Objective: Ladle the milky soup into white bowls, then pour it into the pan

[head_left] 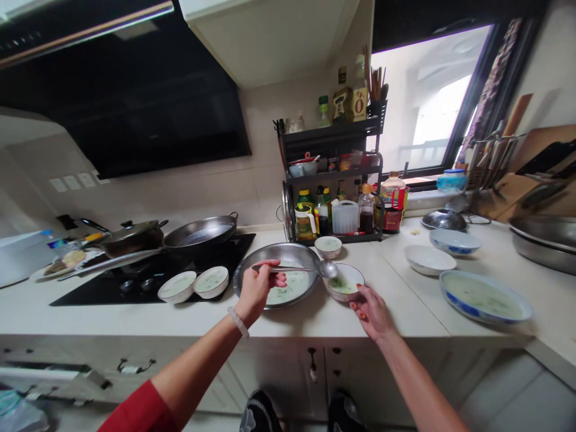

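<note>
My left hand [261,288] is closed on the handle of a metal ladle [329,269], whose head is over the left rim of a white bowl [344,293] with pale soup and green bits. The fingers of my right hand [372,312] grip that bowl's right side. Left of the bowl, a wide steel basin [314,257] holds more of the same soup, under the ladle's handle. A small filled bowl [328,246] stands behind. Two more filled bowls [177,287] [211,282] sit side by side at the stove's front edge.
A wok [200,235] and a lidded pan [132,238] stand on the black stove. Behind is a rack [333,176] of bottles. At right are a blue-rimmed soup dish [486,297], a white bowl [429,260] and a patterned bowl [454,242].
</note>
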A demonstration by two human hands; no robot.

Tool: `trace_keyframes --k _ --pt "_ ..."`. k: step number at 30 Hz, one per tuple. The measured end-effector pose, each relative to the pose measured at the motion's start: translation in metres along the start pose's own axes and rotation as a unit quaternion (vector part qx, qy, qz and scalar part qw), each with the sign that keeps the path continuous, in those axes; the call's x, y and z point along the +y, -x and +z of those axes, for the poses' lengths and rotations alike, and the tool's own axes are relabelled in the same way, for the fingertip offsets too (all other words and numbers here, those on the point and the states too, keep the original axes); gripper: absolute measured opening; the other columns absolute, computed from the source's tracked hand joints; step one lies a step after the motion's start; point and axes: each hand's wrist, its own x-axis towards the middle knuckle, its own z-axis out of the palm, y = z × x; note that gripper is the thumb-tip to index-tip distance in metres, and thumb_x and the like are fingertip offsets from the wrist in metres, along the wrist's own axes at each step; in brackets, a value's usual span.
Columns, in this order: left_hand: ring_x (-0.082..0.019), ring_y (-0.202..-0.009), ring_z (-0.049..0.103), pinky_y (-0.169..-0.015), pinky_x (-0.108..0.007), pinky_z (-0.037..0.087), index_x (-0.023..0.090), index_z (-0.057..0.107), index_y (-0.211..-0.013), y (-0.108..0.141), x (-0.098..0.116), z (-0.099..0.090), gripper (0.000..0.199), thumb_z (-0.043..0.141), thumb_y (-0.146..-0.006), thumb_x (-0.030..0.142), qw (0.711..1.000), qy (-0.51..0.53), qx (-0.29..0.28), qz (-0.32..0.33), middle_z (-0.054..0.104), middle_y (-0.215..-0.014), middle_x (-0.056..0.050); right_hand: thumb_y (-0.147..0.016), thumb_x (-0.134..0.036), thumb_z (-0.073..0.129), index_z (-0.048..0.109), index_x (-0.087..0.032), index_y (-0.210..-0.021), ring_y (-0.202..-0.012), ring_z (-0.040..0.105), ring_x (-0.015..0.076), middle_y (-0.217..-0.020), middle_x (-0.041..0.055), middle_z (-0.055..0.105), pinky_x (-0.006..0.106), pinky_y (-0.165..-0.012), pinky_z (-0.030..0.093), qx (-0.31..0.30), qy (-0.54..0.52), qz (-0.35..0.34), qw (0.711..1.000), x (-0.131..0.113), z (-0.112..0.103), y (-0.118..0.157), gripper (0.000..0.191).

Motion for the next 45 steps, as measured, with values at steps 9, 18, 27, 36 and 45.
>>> trace_keyframes --k 9,18,27,36,45 --pt "-0.012 -0.05 0.063 -0.058 -0.021 0.053 0.008 0.063 -0.088 -0.013 0.013 -0.051 0.019 0.047 -0.082 0.016 0.993 0.001 0.112 -0.042 0.07 -0.06 -0.008 -0.052 -0.036 0.084 0.059 -0.017 -0.074 -0.041 0.05 0.0081 -0.061 0.0009 0.061 0.013 -0.031 0.021 0.0 0.002 0.0 1.0 -0.001 0.0 -0.001 0.039" --pt "-0.022 -0.053 0.068 -0.058 -0.031 0.052 0.016 0.064 -0.088 -0.018 -0.002 -0.096 0.022 0.052 -0.08 0.033 0.945 -0.316 0.035 0.077 0.068 -0.055 -0.003 -0.053 -0.035 0.084 0.059 -0.017 -0.074 -0.042 0.05 0.0078 -0.063 0.0016 0.062 0.013 -0.031 0.022 -0.002 0.006 0.001 1.0 -0.002 0.001 0.001 0.037" --pt "-0.022 -0.055 0.069 -0.059 -0.03 0.052 0.018 0.059 -0.087 -0.035 -0.011 -0.077 0.019 0.041 -0.084 0.023 0.944 -0.316 0.061 0.069 0.067 -0.055 -0.003 -0.052 -0.035 0.085 0.06 -0.017 -0.077 -0.041 0.05 0.0077 -0.062 0.0007 0.062 0.012 -0.03 0.021 -0.002 0.008 0.001 1.0 -0.001 -0.001 -0.001 0.039" --pt "-0.019 -0.049 0.066 -0.058 -0.028 0.053 0.016 0.059 -0.082 -0.038 -0.012 -0.068 0.019 0.04 -0.085 0.013 0.982 -0.124 0.137 -0.028 0.065 -0.052 -0.003 -0.051 -0.034 0.085 0.059 -0.017 -0.077 -0.042 0.051 0.0078 -0.063 0.0009 0.063 0.013 -0.03 0.023 -0.002 -0.002 0.0 1.0 0.0 -0.001 -0.001 0.041" --pt "-0.016 -0.048 0.064 -0.056 -0.027 0.053 0.011 0.063 -0.078 -0.033 -0.002 -0.081 0.017 0.046 -0.077 0.014 0.983 -0.072 0.167 -0.025 0.066 -0.054 -0.006 -0.054 -0.034 0.084 0.058 -0.018 -0.077 -0.043 0.051 0.0082 -0.065 0.0017 0.063 0.013 -0.03 0.022 -0.005 0.004 0.0 1.0 0.0 -0.002 -0.002 0.038"
